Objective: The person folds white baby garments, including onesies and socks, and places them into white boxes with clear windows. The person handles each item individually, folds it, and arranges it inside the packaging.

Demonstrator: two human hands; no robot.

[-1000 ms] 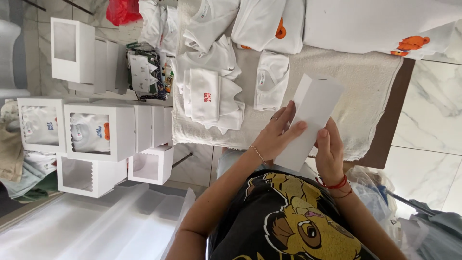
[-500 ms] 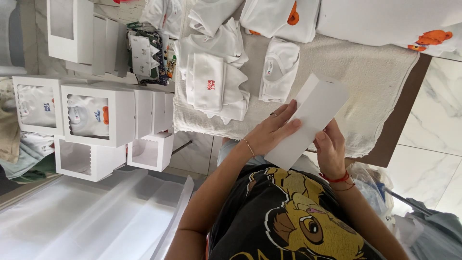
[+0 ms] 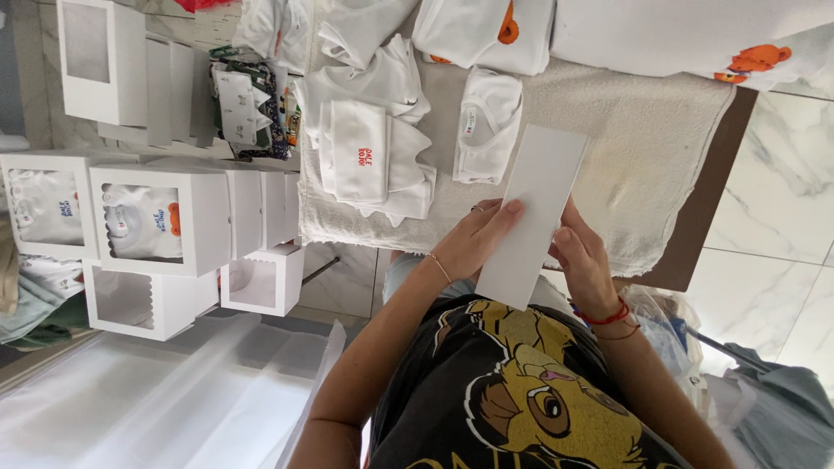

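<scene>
At the left of the frame several white window boxes (image 3: 156, 227) already hold folded baby clothes; one small open box (image 3: 261, 280) stands empty. On the bench towel (image 3: 643, 148), folded garments (image 3: 369, 156) lie unpacked. At centre, left hand (image 3: 473, 236) and right hand (image 3: 584, 260) fingers grasp a flat, plain white, unfolded cardboard sheet (image 3: 532, 213).
</scene>
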